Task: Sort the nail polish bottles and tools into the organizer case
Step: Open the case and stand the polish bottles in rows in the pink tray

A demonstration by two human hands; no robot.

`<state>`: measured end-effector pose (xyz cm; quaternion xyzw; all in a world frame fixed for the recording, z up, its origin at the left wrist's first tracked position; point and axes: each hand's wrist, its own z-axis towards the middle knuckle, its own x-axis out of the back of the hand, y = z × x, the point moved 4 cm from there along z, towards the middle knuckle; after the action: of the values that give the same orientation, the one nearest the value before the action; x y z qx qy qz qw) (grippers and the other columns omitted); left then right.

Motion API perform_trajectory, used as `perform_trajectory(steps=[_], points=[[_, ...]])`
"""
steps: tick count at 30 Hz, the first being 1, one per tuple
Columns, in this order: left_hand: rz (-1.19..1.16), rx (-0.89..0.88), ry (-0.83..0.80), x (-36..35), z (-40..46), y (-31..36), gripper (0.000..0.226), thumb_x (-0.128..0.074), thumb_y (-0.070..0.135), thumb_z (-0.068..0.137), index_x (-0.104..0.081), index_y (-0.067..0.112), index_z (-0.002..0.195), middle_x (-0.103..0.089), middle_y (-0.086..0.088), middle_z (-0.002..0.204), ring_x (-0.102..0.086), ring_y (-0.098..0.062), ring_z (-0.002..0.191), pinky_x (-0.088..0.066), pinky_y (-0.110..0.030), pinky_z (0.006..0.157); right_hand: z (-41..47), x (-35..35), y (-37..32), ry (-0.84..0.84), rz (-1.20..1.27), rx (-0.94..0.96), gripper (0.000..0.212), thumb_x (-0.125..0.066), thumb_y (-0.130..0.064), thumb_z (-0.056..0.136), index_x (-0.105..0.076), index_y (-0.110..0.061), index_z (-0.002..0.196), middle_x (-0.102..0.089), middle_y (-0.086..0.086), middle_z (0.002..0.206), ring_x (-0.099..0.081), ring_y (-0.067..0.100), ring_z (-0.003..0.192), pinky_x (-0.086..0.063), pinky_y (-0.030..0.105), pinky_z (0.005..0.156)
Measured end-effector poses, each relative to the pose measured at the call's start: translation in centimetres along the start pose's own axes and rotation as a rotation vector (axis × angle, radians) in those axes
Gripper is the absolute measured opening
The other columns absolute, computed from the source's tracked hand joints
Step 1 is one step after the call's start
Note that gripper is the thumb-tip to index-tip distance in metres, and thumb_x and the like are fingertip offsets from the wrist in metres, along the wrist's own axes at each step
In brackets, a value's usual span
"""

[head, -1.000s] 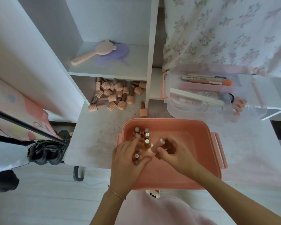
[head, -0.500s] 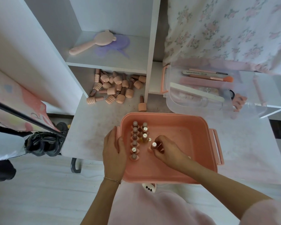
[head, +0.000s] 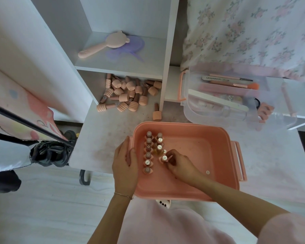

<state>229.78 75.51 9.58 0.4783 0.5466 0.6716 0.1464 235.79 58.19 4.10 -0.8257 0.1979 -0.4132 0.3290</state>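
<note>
A pink organizer case (head: pixel 218 155) sits on the white table in front of me. Two rows of upright nail polish bottles (head: pixel 149 148) stand along its left side. My right hand (head: pixel 180 164) is inside the case, fingers pinched on the nearest bottle of the right row (head: pixel 164 158). My left hand (head: pixel 124 164) grips the case's left rim. A pile of loose pink-capped bottles (head: pixel 127 93) lies under the shelf, and one single bottle (head: pixel 156 112) stands apart near the shelf's upright panel.
A clear tray (head: pixel 194 111) at the right holds brushes, a nail file and a toe separator. A pink hand mirror (head: pixel 102 44) lies on the shelf above the pile. Floral fabric hangs at the top right. A shoe sits on the floor at the left.
My right hand has lowered the bottle upright into the right row. My left hand has moved off the bottles onto the case's left rim.
</note>
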Motion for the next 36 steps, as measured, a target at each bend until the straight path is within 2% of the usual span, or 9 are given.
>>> perform_trajectory(steps=[2,4,7,12,26,36], points=[[0.001,0.000,0.002,0.0,0.0,0.0,0.039,-0.046,0.015,0.094,-0.049,0.021,0.132,-0.052,0.002,0.126,-0.044,-0.004,0.110,-0.033,-0.023,0.095,0.1,-0.2,-0.1,0.009,0.036,0.001,0.016,-0.054,-0.019,0.087,-0.053,-0.016,0.104,-0.057,-0.006,0.073,-0.049,0.004,0.054,-0.049,0.033,0.061],[0.003,-0.003,0.003,0.0,0.0,0.1,0.038,-0.046,0.015,0.094,-0.049,0.021,0.131,-0.052,0.001,0.126,-0.044,-0.004,0.110,-0.034,-0.023,0.094,0.1,-0.4,-0.2,0.018,0.115,-0.020,0.012,-0.054,-0.016,0.087,-0.053,-0.017,0.099,-0.058,-0.004,0.073,-0.052,0.010,0.053,-0.052,0.035,0.057],[0.010,-0.004,-0.001,0.0,0.0,0.1,0.038,-0.046,0.015,0.094,-0.049,0.020,0.131,-0.052,0.000,0.127,-0.044,-0.004,0.110,-0.033,-0.022,0.094,0.1,-0.7,0.0,0.025,0.286,-0.073,0.010,-0.056,-0.011,0.086,-0.052,-0.019,0.092,-0.056,0.000,0.069,-0.052,0.015,0.053,-0.052,0.028,0.044],[0.005,0.000,-0.004,0.0,0.0,0.1,0.038,-0.046,0.015,0.094,-0.048,0.021,0.132,-0.051,0.002,0.126,-0.043,-0.002,0.110,-0.032,-0.020,0.093,0.5,-0.9,0.0,0.019,0.455,-0.129,0.016,-0.058,-0.005,0.085,-0.052,-0.021,0.084,-0.053,0.003,0.068,-0.051,0.012,0.061,-0.049,0.021,0.041],[-0.001,0.006,-0.004,0.0,0.0,0.0,0.038,-0.046,0.015,0.094,-0.049,0.022,0.131,-0.051,0.004,0.126,-0.044,-0.001,0.110,-0.032,-0.017,0.092,0.8,-1.1,0.2,0.010,0.517,-0.107,0.021,-0.057,-0.001,0.083,-0.056,-0.021,0.084,-0.057,0.004,0.069,-0.053,0.014,0.063,-0.050,0.021,0.047],[-0.010,-0.001,-0.006,0.0,0.0,0.0,0.038,-0.046,0.015,0.094,-0.048,0.022,0.132,-0.051,0.002,0.126,-0.045,-0.003,0.112,-0.033,-0.019,0.093,1.0,-1.4,0.5,0.016,0.532,-0.130,0.018,-0.060,-0.004,0.083,-0.053,-0.020,0.081,-0.057,0.003,0.068,-0.054,0.011,0.061,-0.049,0.020,0.046]])
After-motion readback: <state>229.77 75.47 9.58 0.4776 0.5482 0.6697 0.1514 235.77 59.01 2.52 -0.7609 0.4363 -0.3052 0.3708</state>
